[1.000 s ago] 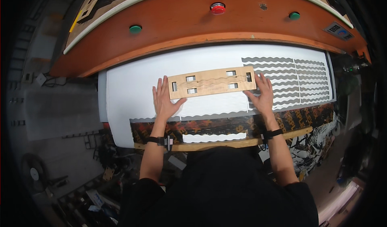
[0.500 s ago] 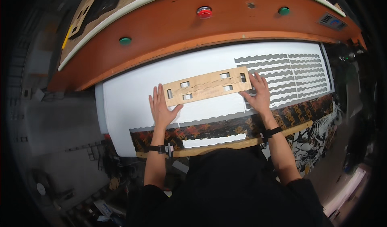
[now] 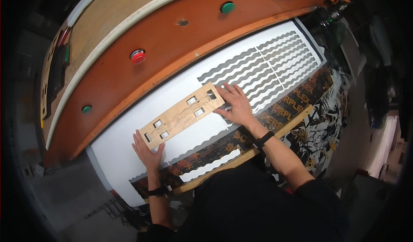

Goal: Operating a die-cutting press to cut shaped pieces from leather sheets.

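Note:
A long plywood cutting die (image 3: 174, 121), with rectangular openings and a wavy line along its middle, lies flat on a white sheet (image 3: 114, 154). At its left end my left hand (image 3: 149, 157) has its fingers along the short edge and its thumb at the near side. My right hand (image 3: 237, 108) holds the right end likewise, its fingers at the corner and its thumb on the near edge. Beside that end, rows of wavy cutouts (image 3: 269, 65) show grey through the sheet. Whatever is under the die is hidden.
Beyond the sheet runs an orange machine beam (image 3: 172, 48) with a red button (image 3: 137, 56) and green buttons (image 3: 227, 7). A loose white wavy strip (image 3: 211, 166) lies on the dark worn near board (image 3: 284, 109). White and dark scraps (image 3: 305, 141) are heaped at right.
The view has turned, so the beam and sheet now slant more steeply and sit further left. Both hands stay at the die's ends, and it keeps about the same place on the sheet.

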